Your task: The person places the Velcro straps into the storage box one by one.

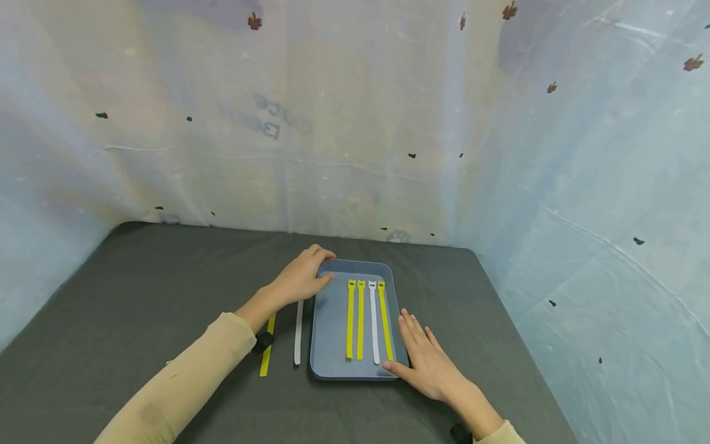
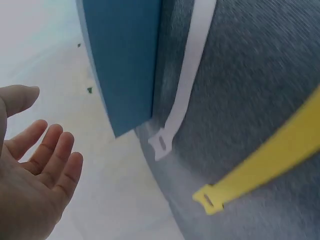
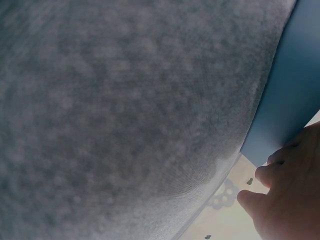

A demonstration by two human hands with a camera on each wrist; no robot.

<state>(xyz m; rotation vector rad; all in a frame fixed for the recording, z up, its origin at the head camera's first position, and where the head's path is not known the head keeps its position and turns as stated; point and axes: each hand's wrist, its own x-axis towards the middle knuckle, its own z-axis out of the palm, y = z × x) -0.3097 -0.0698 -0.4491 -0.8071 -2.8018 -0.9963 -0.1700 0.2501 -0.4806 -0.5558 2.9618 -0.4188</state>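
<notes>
A shallow blue-grey tray (image 1: pixel 333 320) lies on the dark table. Inside it, side by side, are several cable straps with slotted heads at the far end: yellow ones (image 1: pixel 350 327) and a white one (image 1: pixel 374 327). My left hand (image 1: pixel 296 277) is at the tray's far left corner, thumb over the inside; its fingers look relaxed in the left wrist view. Along the right side, my right hand (image 1: pixel 429 364) lies with straight fingers beside the wall, its thumb over the near right corner. Left of the tray, a white strap (image 1: pixel 298 336) and a yellow strap (image 1: pixel 266 361) lie partly hidden under my left arm.
The dark cloth-covered table (image 1: pixel 166 277) spreads around the tray. Behind it and to the right hang pale patterned curtains (image 1: pixel 344 123). Each of my wrists wears a black band, such as the left one (image 1: pixel 263 342).
</notes>
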